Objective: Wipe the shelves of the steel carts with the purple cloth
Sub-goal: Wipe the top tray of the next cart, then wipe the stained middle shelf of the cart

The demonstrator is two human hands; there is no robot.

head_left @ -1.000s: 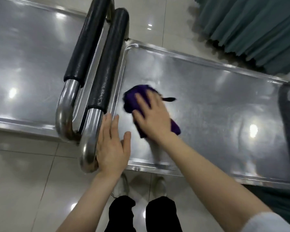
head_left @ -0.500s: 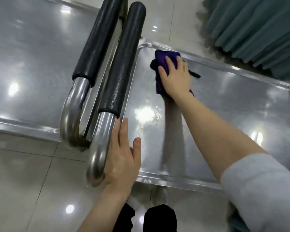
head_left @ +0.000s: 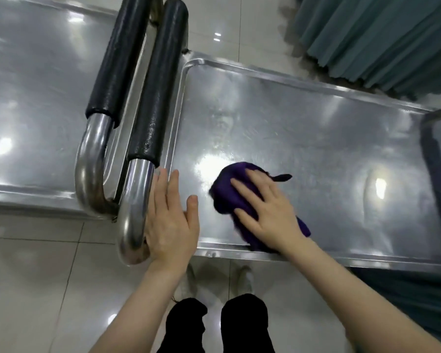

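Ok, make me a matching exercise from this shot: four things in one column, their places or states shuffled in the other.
Things:
1 purple cloth
2 left hand
3 right hand
4 teal curtain

Places or states:
A top right of the view
B flat against the steel handle
C spread on top of the purple cloth
D on the right cart's shelf, near its front rim

Pairs: 1-D, 2-B, 3-C, 4-A
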